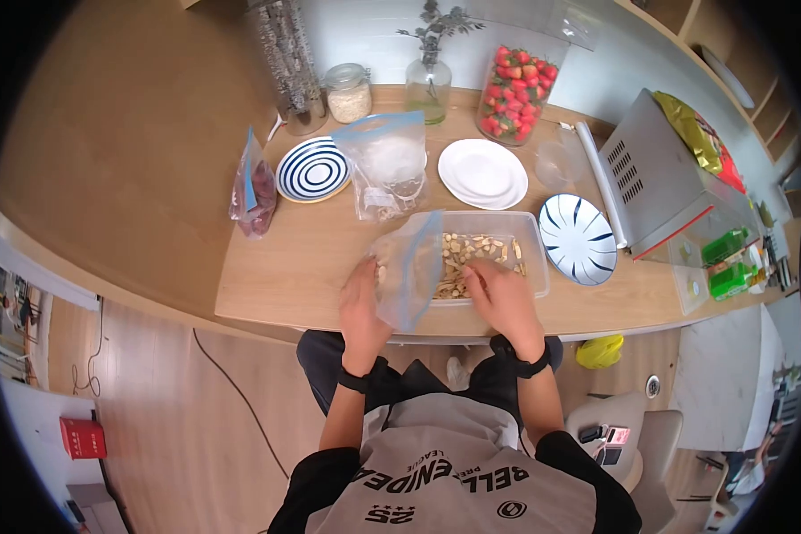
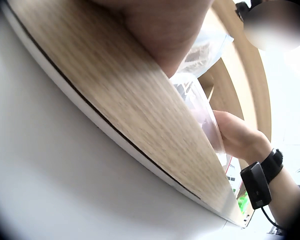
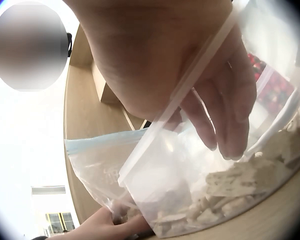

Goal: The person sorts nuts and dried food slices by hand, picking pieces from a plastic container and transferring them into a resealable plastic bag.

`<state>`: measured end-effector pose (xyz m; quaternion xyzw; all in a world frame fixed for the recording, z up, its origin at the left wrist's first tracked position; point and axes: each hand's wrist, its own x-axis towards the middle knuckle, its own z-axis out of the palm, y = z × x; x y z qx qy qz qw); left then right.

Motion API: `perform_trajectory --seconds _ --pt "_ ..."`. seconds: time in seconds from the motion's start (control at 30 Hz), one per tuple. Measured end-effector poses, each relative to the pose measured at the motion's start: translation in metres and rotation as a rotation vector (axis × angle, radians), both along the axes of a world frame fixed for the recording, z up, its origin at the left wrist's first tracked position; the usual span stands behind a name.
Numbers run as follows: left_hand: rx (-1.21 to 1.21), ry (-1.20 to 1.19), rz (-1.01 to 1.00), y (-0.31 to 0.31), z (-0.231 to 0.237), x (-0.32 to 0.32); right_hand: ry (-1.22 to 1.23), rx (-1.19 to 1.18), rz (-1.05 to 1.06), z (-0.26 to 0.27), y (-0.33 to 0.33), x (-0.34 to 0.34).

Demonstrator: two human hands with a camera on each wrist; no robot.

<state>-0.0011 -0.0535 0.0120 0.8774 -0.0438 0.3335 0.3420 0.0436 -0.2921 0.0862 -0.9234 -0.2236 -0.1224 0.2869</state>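
In the head view a clear plastic container (image 1: 543, 258) stands near the table's front edge, with pale dried slices (image 1: 458, 254) spread inside. My right hand (image 1: 507, 298) reaches over its front rim. The right wrist view shows the fingers (image 3: 235, 115) pointing down, fairly straight, with their tips right by the slices; the thumb is mostly hidden. My left hand (image 1: 362, 307) grips a clear zip bag (image 1: 411, 271) with a blue seal strip at the container's left end. The bag leans over that end, and a few pale pieces show in it near the left fingers.
Behind the container lie another zip bag (image 1: 387, 169), white plates (image 1: 481, 173) and a blue-ringed plate (image 1: 314, 169). A striped plate (image 1: 578, 240) is at the right, a bag of dark reddish pieces (image 1: 255, 196) at the left. A strawberry-filled container (image 1: 518, 93) stands at the wall.
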Motion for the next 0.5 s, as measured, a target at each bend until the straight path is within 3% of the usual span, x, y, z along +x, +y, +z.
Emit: perform_trajectory --seconds 0.07,0.17,0.37,0.5 --pt "-0.008 0.002 0.008 0.000 0.000 -0.001 0.035 0.242 0.019 0.012 0.003 -0.005" --pt "-0.027 0.013 0.013 0.001 -0.005 0.000 0.010 0.336 0.181 0.024 0.009 -0.019" --pt "-0.020 0.030 0.012 0.001 -0.004 -0.002 -0.084 0.113 0.344 0.028 0.024 -0.012" --pt "-0.061 0.114 0.041 0.001 -0.004 -0.001 -0.165 0.130 0.381 0.047 0.033 -0.003"
